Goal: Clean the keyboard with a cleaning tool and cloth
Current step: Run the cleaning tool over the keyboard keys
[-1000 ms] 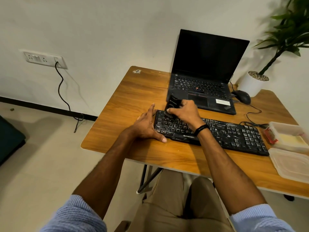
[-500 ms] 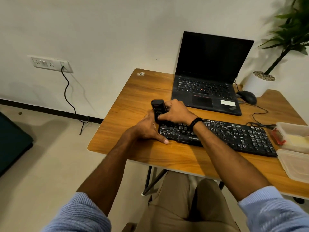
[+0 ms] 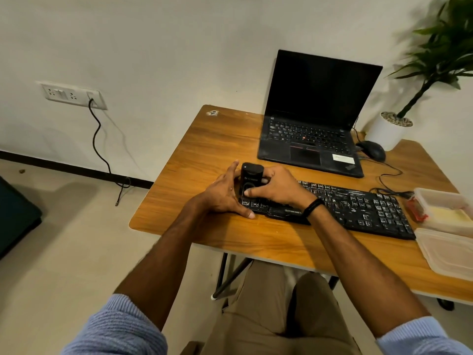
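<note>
Gripping the cleaning tool [image 3: 251, 178], the right hand [image 3: 279, 187] stands it on the keyboard [image 3: 358, 206].

Right hand [image 3: 277, 188] grips a black cleaning tool [image 3: 251, 179] upright on the keyboard [image 3: 353, 208], at its left end. Left hand [image 3: 221, 194] rests open against that end, thumb on the table [image 3: 204, 149]. Open laptop [image 3: 314, 119] sits behind.
</note>
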